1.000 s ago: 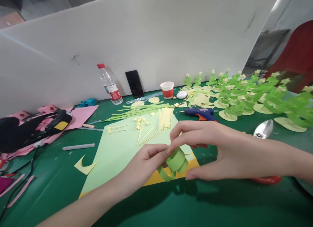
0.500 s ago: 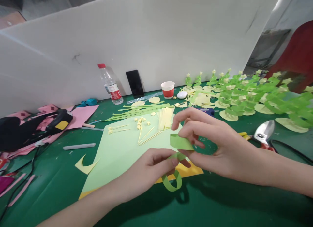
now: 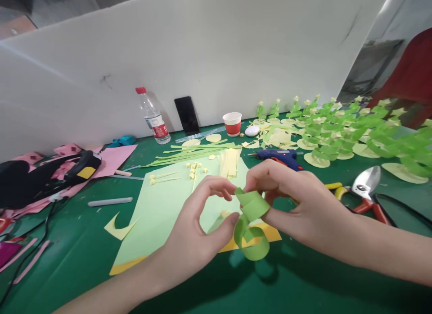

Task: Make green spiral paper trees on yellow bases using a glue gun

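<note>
A curled green paper strip [image 3: 254,207] hangs in loops between my hands, above the front edge of the light green sheet. My right hand [image 3: 297,201] pinches its upper loop between thumb and fingers. From the other side, my left hand [image 3: 200,228] curves in a C, its thumb and fingertips at the strip's left edge. The lower loop dangles beneath the fingers over the green table [image 3: 189,296]. Just behind my left thumb, a small pale yellow piece [image 3: 225,213] shows in part.
Small paper stars [image 3: 193,170], yellow strips [image 3: 229,163] and green strips [image 3: 189,152] lie ahead. A blue glue gun [image 3: 280,156] and red-handled pruning shears [image 3: 366,192] lie right, near several star-topped paper plants [image 3: 340,129]. A bottle [image 3: 155,120], phone [image 3: 187,116] and paper cup [image 3: 232,125] stand behind.
The green strip has turned, and its loops now sit closer together and slightly further right. My left fingers have lifted and spread from their pinch. My right hand has lowered slightly, uncovering the glue gun.
</note>
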Action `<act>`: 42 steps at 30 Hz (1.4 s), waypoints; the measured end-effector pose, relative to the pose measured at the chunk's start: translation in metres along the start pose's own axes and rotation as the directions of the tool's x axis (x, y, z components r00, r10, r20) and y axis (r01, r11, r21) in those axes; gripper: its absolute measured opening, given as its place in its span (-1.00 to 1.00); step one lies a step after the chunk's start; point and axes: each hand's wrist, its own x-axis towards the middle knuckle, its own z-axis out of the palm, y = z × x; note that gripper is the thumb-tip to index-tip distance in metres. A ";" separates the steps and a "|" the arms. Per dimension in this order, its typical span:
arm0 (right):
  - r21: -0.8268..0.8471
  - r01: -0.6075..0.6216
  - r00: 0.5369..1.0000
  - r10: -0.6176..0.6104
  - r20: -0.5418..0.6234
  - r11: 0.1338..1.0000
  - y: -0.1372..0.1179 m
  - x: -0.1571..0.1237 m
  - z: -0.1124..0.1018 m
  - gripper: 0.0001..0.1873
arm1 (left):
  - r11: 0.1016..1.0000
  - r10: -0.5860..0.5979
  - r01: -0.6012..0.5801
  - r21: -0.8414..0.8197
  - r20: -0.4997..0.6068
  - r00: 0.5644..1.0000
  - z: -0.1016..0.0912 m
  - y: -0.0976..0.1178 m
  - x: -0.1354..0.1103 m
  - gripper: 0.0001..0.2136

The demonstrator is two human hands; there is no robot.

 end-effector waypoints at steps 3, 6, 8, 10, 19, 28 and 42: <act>-0.088 0.039 0.999 -0.039 -0.009 0.995 0.002 -0.002 0.003 -0.74 | 0.998 0.056 -0.057 -0.006 -0.014 0.998 -0.004 0.001 -0.002 -0.77; -0.203 0.110 0.993 -0.118 -0.025 0.973 0.003 -0.004 0.005 -0.75 | 0.999 0.045 -0.045 -0.021 -0.032 0.998 -0.006 0.004 0.000 -0.80; -0.221 0.114 0.992 -0.123 -0.026 0.969 0.002 -0.005 0.005 -0.76 | 0.995 0.095 -0.095 -0.006 -0.034 0.995 -0.007 0.006 0.002 -0.85; -0.190 0.081 0.996 -0.087 -0.022 0.978 0.000 -0.004 0.005 -0.78 | 0.988 0.147 -0.146 0.049 -0.014 0.989 -0.009 0.007 0.005 -0.92; -0.126 -0.007 1.000 0.010 0.025 0.992 0.004 0.000 0.005 -0.71 | 0.988 0.133 -0.140 0.065 0.104 0.986 -0.032 0.015 0.014 -0.90; -0.097 -0.102 0.959 0.123 0.257 0.990 0.014 0.009 0.000 -0.86 | 0.983 0.175 -0.179 -0.028 -0.101 0.979 -0.050 0.015 0.014 -0.94; -0.102 -0.080 0.997 0.080 -0.004 0.991 0.006 0.014 -0.013 -0.84 | 0.999 0.040 -0.041 0.020 0.029 0.999 -0.046 0.019 0.014 -0.92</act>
